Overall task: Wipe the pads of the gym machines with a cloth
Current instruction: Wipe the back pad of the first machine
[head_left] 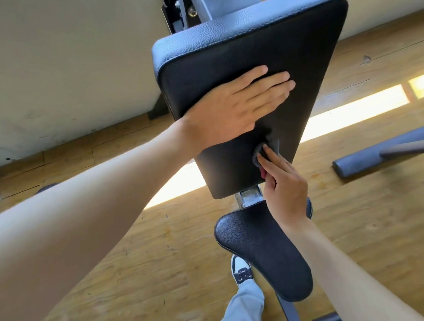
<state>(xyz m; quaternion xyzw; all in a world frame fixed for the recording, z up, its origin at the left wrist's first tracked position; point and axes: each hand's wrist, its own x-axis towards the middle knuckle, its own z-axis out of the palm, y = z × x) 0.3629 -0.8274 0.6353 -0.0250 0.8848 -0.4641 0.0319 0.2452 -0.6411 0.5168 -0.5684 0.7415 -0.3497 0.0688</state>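
A: Cloth first. Where is it?

B: Small dark grey cloth [258,155], bunched, pressed against the lower part of the black leatherette back pad [286,55], near its right edge. A bit of red or pink shows under it; can't tell if that's part of the cloth or something else.

A: Who's holding it?

B: Right hand [284,186]. Fingers curled, pinching the cloth against the pad face. Left hand [236,105] lies flat on the middle of the same pad, fingers straight and together, gripping nothing. Looks like it's steadying the pad.

A: Progress?

B: Mid-wipe on this back pad, I'd say. Cloth sits low on the pad, so the lower strip is being worked; no streaks or wet marks visible, so can't tell how much of the face is already covered. The black saddle-shaped seat pad [268,253] below isn't being touched by the cloth; the right forearm only crosses over it. I judge it still to do, plus any other machines.

A: Pad's look?

B: Matte black, pebbled grain, piped edge, tilted, on a grey steel frame [249,199]. No visible dirt.

A: Surroundings?

B: Wooden plank floor [113,275] with a bright sun stripe, pale wall [51,59] behind, grey foam roller bar [377,150] to the right, a sneaker [240,269] and light trouser leg below.
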